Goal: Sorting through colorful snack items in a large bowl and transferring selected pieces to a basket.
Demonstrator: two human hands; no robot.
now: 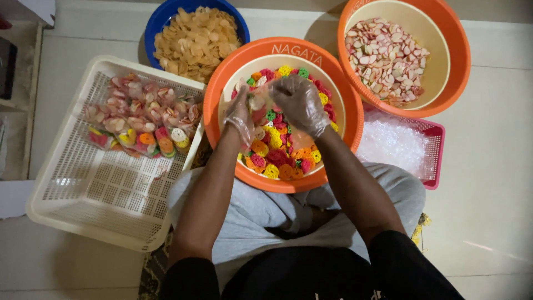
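small clear bag point(256, 103) being held over the middle orange basin point(222, 91) of multicoloured flower-shaped crackers point(280, 153) | left hand point(240, 114) gloved, fingers pinching the bag | right hand point(298, 103) gloved, fingers curling at its mouth | cream mesh tray point(89, 191) of filled packets point(141, 114) sitting left

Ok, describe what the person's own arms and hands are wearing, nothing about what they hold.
Both hands wear thin, clear, loose-fitting plastic gloves that crinkle and end around the wrists: the left hand and the right hand. The forearms are bare below them. Black sleeves cover the upper arms, pushed up to about the elbows. No watch, ring or bracelet shows.
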